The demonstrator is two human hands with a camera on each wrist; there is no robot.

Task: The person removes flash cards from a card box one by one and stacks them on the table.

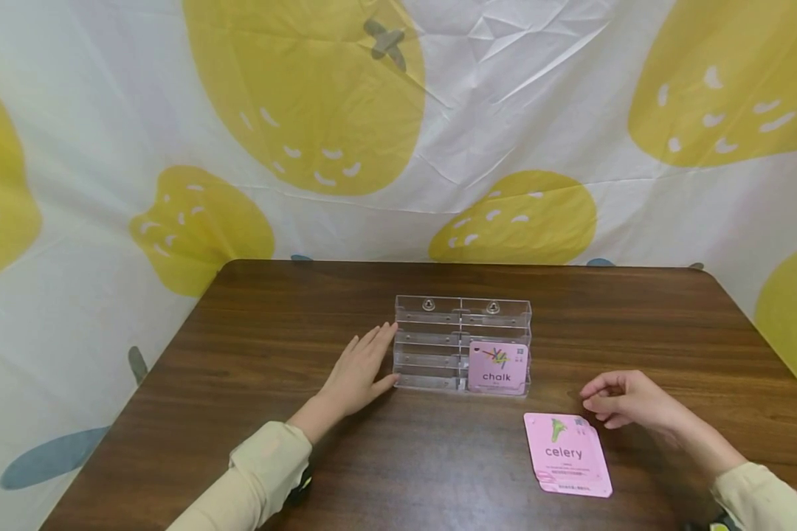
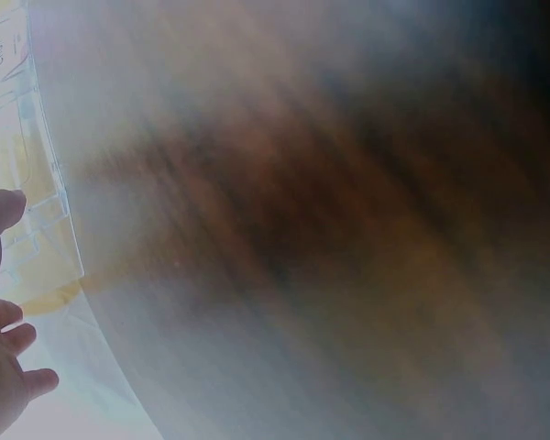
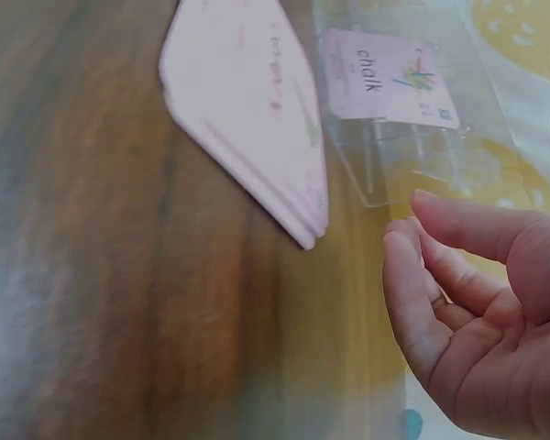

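Note:
A clear plastic rack (image 1: 428,349) with two columns of tiered slots stands mid-table. The pink "chalk" card (image 1: 498,367) sits in its lower right part, also seen in the right wrist view. My left hand (image 1: 352,376) touches the rack's left side, fingers extended and thumb at the lower corner. To the front right lies a slightly fanned stack of pink cards (image 1: 567,453), "celery" on top. Just right of the stack, my right hand (image 1: 637,404) hovers with bent, relaxed fingers and nothing between them; in the right wrist view thumb and fingertips are apart.
The brown wooden table (image 1: 252,324) reaches back to a white curtain (image 1: 345,228) printed with yellow fruit. Bare wood lies left of the left hand and behind the rack.

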